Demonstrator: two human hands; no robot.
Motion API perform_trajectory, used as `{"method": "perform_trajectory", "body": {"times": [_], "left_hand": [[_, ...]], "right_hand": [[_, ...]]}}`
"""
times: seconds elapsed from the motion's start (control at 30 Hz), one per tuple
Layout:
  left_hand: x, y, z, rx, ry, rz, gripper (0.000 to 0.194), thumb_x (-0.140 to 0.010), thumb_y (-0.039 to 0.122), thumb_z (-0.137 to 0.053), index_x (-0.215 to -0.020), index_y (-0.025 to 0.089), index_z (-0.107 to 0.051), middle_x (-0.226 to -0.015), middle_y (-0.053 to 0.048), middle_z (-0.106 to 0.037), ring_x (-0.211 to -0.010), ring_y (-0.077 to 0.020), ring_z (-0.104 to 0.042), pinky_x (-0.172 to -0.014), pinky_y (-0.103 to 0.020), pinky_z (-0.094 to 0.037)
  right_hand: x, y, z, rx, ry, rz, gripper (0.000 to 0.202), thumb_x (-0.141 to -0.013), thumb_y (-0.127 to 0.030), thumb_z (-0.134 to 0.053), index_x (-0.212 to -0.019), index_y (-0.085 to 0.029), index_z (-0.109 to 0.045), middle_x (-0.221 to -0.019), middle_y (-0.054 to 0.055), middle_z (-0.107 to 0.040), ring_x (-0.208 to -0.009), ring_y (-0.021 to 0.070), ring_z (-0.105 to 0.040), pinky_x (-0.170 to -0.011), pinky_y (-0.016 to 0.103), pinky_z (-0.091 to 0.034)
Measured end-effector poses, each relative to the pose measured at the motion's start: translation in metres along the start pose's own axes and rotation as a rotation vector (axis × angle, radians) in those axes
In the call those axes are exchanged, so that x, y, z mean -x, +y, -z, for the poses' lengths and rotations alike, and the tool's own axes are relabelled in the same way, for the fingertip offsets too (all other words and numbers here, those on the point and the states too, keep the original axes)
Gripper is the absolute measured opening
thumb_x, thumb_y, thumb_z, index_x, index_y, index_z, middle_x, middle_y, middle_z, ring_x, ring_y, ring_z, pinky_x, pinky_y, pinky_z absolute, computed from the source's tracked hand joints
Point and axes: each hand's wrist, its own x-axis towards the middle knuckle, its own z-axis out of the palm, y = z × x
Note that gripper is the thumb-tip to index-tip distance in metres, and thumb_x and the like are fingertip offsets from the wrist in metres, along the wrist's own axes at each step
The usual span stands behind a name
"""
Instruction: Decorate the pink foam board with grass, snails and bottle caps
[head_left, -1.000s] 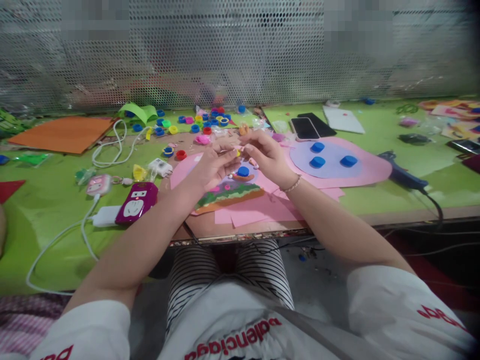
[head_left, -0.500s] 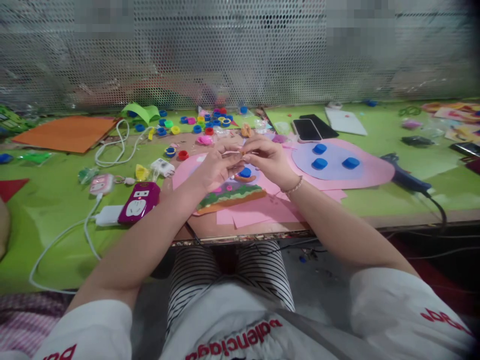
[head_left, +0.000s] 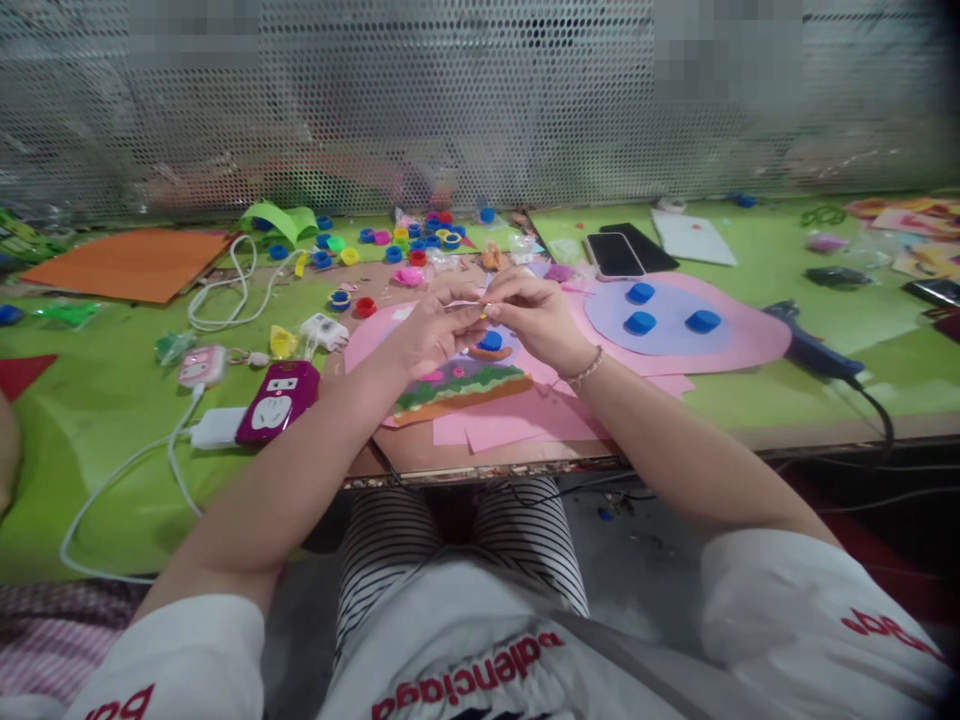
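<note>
My left hand (head_left: 441, 330) and my right hand (head_left: 536, 318) meet fingertip to fingertip above a pink paper piece. Between their pinched fingers is a tiny whitish and yellow bit (head_left: 487, 311), too small to name. Below them on the pink and lilac paper sit a blue cap (head_left: 490, 341), a brown curved strip and a green and orange wavy border (head_left: 465, 393). To the right, a second pink paper shape (head_left: 739, 335) carries a lilac oval (head_left: 671, 338) with three blue caps (head_left: 703, 321) on it.
Colourful caps (head_left: 433, 241) lie at the back. At left are orange paper (head_left: 131, 265), a purple power block (head_left: 279, 402) and white cables. A phone (head_left: 615, 255) and a dark blue glue gun (head_left: 814, 350) are at right. Part of another person's arm (head_left: 9, 450) shows at far left.
Both hands remain together with their fingertips pinched. A whitish and yellow bit now shows more clearly between them. The view has tilted very slightly.
</note>
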Motion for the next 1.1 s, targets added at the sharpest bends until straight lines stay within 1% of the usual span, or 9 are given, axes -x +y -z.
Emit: {"method": "perform_trajectory", "body": {"times": [0.1,0.17,0.27,0.33,0.47,0.63,0.8,0.97,1.1], "left_hand": [[-0.0001,-0.0004,0.0003,0.008,0.004,0.004,0.025,-0.066,0.012,-0.075,-0.082,0.017,-0.056,-0.071,0.003,-0.066,-0.065,-0.0078,-0.064,-0.073,-0.023,-0.053],[0.0005,-0.0003,-0.0004,0.008,-0.001,0.004,0.025,-0.066,0.012,-0.074,-0.083,0.017,-0.057,-0.07,0.003,-0.066,-0.065,-0.0079,-0.064,-0.07,-0.022,-0.053],[0.0012,-0.0001,-0.0017,0.015,0.013,-0.008,0.024,-0.067,0.01,-0.073,-0.084,0.017,-0.058,-0.072,0.003,-0.066,-0.064,-0.0073,-0.064,-0.068,-0.02,-0.053],[0.0008,-0.0002,-0.002,0.029,0.027,-0.033,0.024,-0.067,0.009,-0.073,-0.084,0.017,-0.058,-0.073,0.004,-0.066,-0.065,-0.0067,-0.064,-0.069,-0.02,-0.053],[-0.0009,-0.0008,-0.0012,0.051,0.04,-0.079,0.019,-0.067,0.008,-0.072,-0.079,0.016,-0.059,-0.072,0.003,-0.065,-0.069,-0.0069,-0.064,-0.077,-0.023,-0.052],[0.0004,-0.0005,-0.0032,0.023,0.083,-0.087,0.008,-0.073,0.014,-0.068,-0.076,0.015,-0.061,-0.075,0.0,-0.068,-0.074,-0.0098,-0.066,-0.082,-0.026,-0.052],[0.0014,-0.0014,-0.0042,0.02,0.025,-0.094,0.014,-0.07,0.012,-0.07,-0.079,0.015,-0.06,-0.079,-0.001,-0.069,-0.079,-0.0114,-0.067,-0.084,-0.027,-0.052],[0.0006,-0.0015,-0.0029,0.017,0.026,-0.087,0.019,-0.069,0.011,-0.07,-0.084,0.015,-0.06,-0.082,-0.001,-0.069,-0.079,-0.0107,-0.067,-0.084,-0.027,-0.052],[0.0004,-0.0019,-0.003,0.034,0.017,-0.098,0.02,-0.068,0.009,-0.071,-0.083,0.014,-0.059,-0.082,-0.001,-0.069,-0.079,-0.0115,-0.067,-0.085,-0.028,-0.052]], "right_hand": [[0.0002,0.0022,0.0007,-0.061,-0.018,-0.035,0.027,-0.066,-0.043,-0.077,-0.072,-0.018,-0.068,-0.075,0.0,-0.061,-0.067,0.0088,-0.056,-0.063,0.024,-0.05],[0.0007,0.0038,0.0013,-0.127,-0.046,-0.074,0.028,-0.066,-0.043,-0.077,-0.078,-0.019,-0.068,-0.078,0.0,-0.062,-0.065,0.008,-0.055,-0.061,0.023,-0.049],[0.0018,0.0041,0.0017,-0.213,-0.068,-0.17,0.037,-0.07,-0.051,-0.071,-0.09,-0.02,-0.067,-0.083,0.0,-0.063,-0.066,0.0085,-0.057,-0.062,0.023,-0.051],[0.0023,0.0026,0.0013,-0.218,-0.058,-0.197,0.039,-0.074,-0.055,-0.065,-0.094,-0.021,-0.065,-0.083,0.0,-0.063,-0.068,0.0086,-0.057,-0.064,0.023,-0.052],[0.0024,-0.0001,-0.0005,-0.074,-0.03,-0.109,0.036,-0.071,-0.048,-0.072,-0.091,-0.02,-0.062,-0.081,-0.001,-0.061,-0.069,0.0081,-0.057,-0.065,0.022,-0.051],[0.0019,0.0015,-0.0019,0.055,0.022,-0.051,0.032,-0.071,-0.046,-0.072,-0.085,-0.019,-0.062,-0.081,0.0,-0.062,-0.069,0.0087,-0.057,-0.064,0.023,-0.052],[0.0012,0.0001,-0.0015,0.085,0.044,-0.021,0.028,-0.073,-0.044,-0.071,-0.082,-0.018,-0.064,-0.08,0.001,-0.063,-0.066,0.009,-0.058,-0.059,0.022,-0.051],[0.0009,-0.0022,-0.001,0.116,0.049,-0.013,0.028,-0.074,-0.045,-0.069,-0.08,-0.018,-0.065,-0.084,0.003,-0.064,-0.073,0.0112,-0.06,-0.062,0.024,-0.052],[0.0006,-0.0024,-0.0012,0.104,0.042,-0.009,0.027,-0.074,-0.044,-0.07,-0.078,-0.018,-0.065,-0.082,0.002,-0.064,-0.071,0.0104,-0.059,-0.061,0.023,-0.052]]}}
